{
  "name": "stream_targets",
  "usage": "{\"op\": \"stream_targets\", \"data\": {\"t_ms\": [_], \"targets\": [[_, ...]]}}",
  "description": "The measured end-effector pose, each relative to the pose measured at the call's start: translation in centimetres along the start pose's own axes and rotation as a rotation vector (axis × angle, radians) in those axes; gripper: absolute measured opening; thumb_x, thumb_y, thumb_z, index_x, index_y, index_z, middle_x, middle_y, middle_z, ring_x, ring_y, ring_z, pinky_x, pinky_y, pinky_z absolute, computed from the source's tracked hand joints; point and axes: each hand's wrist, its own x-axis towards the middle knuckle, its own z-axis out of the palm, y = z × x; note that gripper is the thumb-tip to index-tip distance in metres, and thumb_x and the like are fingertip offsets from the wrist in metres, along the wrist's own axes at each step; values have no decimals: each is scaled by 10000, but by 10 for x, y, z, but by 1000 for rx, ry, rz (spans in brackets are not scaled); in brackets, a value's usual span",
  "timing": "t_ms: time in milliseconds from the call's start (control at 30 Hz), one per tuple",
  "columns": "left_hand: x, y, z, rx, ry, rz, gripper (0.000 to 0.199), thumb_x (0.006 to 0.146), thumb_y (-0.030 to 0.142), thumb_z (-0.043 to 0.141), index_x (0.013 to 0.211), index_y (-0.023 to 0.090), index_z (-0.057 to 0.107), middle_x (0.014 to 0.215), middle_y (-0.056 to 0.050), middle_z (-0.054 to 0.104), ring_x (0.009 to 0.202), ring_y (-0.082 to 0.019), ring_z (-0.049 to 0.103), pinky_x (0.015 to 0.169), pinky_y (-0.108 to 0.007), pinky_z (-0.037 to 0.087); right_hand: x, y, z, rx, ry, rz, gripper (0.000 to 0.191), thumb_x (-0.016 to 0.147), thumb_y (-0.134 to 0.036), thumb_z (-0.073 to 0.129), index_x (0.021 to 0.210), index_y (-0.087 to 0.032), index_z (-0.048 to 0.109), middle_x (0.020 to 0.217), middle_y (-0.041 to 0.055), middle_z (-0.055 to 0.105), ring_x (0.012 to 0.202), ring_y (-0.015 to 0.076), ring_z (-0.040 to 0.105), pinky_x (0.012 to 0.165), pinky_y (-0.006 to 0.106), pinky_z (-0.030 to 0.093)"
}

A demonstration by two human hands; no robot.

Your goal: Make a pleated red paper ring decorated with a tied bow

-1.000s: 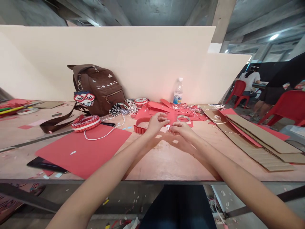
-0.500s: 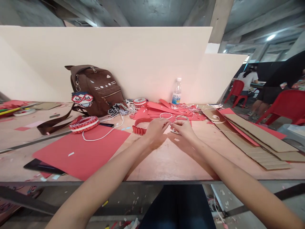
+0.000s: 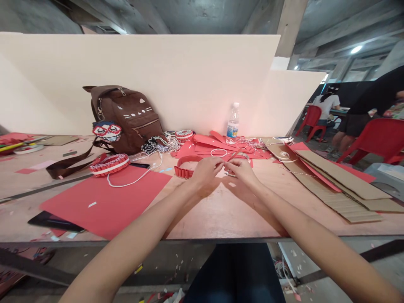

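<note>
My left hand (image 3: 205, 174) and my right hand (image 3: 241, 171) meet above the middle of the wooden table, fingertips almost touching. Between them a narrow red paper strip (image 3: 234, 154) slants up and away, its lower end hidden by my fingers. Just behind my left hand lies a curved band of folded red paper (image 3: 186, 166). A thin white loop (image 3: 219, 152) and a metal ring (image 3: 241, 156) rest beyond my hands on scattered red paper pieces (image 3: 217, 144).
A red card sheet (image 3: 105, 202) lies left, with a red-and-white woven ring (image 3: 109, 164) and a white cable (image 3: 135, 177) near it. Behind stand a brown backpack (image 3: 124, 120) and a water bottle (image 3: 232, 124). Cardboard strips (image 3: 341, 185) lie right. People and red chairs (image 3: 375, 139) are beyond the partition.
A red strip now stands out between my fingers, where a small pale bit showed a second ago. My hands have shifted slightly, and the whole view has drifted a little.
</note>
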Motion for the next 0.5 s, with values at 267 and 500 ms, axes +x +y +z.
{"op": "stream_targets", "data": {"t_ms": [267, 500], "targets": [[-1, 3, -2, -68, -32, -68, 211, 878, 264, 515, 797, 194, 697, 795, -24, 704, 724, -185, 602, 670, -274, 396, 5, 7, -3, -194, -7, -165, 223, 732, -344, 546, 576, -193, 495, 566, -34, 456, 576, 123, 434, 563, 270, 326], [2, 0, -4, -159, -54, -126, 213, 848, 290, 552, 750, 168, 696, 730, -15, 691, 710, -170, 600, 640, -256, 396, 2, -2, -4, -391, -14, -247, 218, 742, -290, 490, 546, -199, 466, 547, -17, 478, 581, 139, 443, 559, 273, 306]]}}
